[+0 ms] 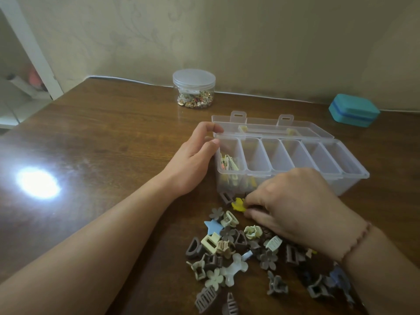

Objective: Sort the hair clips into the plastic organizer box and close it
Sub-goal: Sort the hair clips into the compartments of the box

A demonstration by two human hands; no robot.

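Currently your left hand rests on the tabletop, fingers curled against the left end of the clear organizer box, touching its rim. Box stands open, lid lying flat behind it; leftmost compartment holds several clips, the others look bare. Your right hand pinches a yellow clip just in front of the box. Loose hair clips heaped toward the near edge, partly hidden under your right wrist. Lidded jar at the far edge; teal case near the far right corner
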